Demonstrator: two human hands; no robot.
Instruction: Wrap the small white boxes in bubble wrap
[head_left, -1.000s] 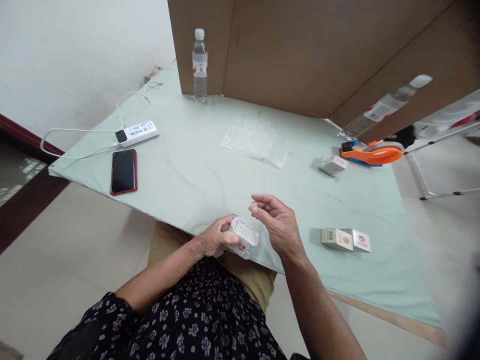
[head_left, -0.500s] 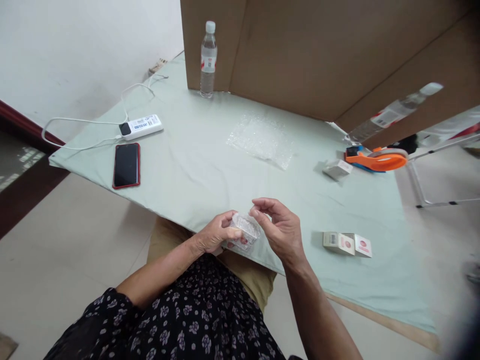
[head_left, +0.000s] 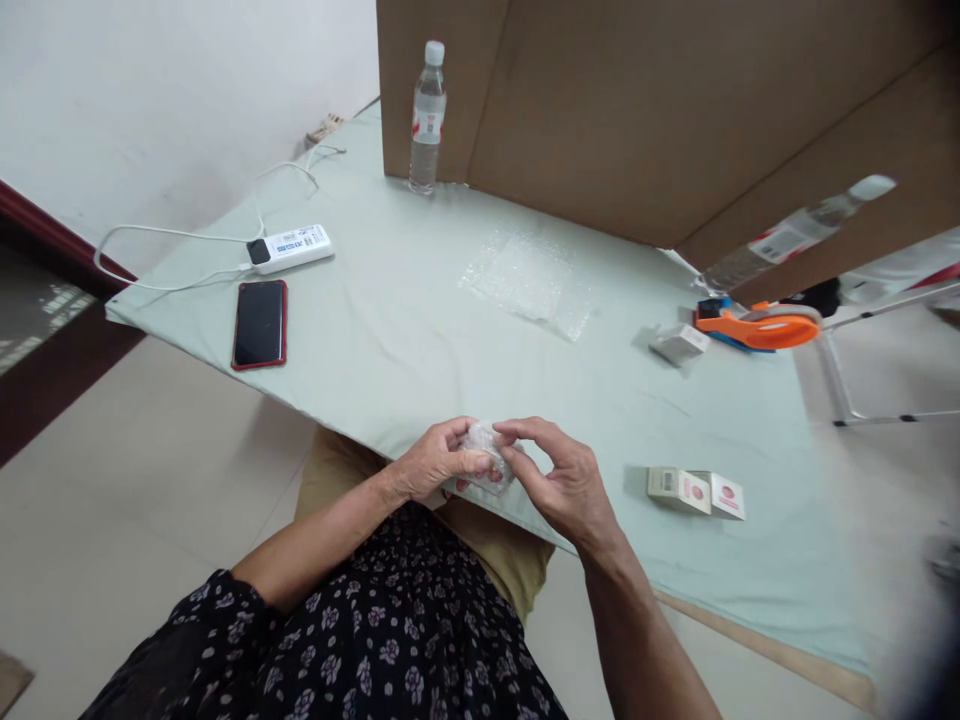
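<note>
At the near edge of the table, my left hand [head_left: 433, 462] grips a small box wrapped in clear bubble wrap [head_left: 484, 462]. My right hand [head_left: 559, 477] pinches the same wrapped box from the right, thumb and fingers closed on the wrap. Red print shows faintly through the plastic. Both hands meet over the pale green tablecloth [head_left: 420, 330].
Two small white boxes [head_left: 696, 492] lie to the right, another [head_left: 679, 343] farther back beside an orange tape dispenser [head_left: 757, 325]. A bubble wrap sheet [head_left: 529, 280], a red-cased phone [head_left: 259, 323], a power strip [head_left: 291, 248], two water bottles [head_left: 426, 117] and a cardboard wall [head_left: 637, 110] stand behind.
My right hand has come down onto the wrapped box and closed on it. The box has turned and sits lower between both hands.
</note>
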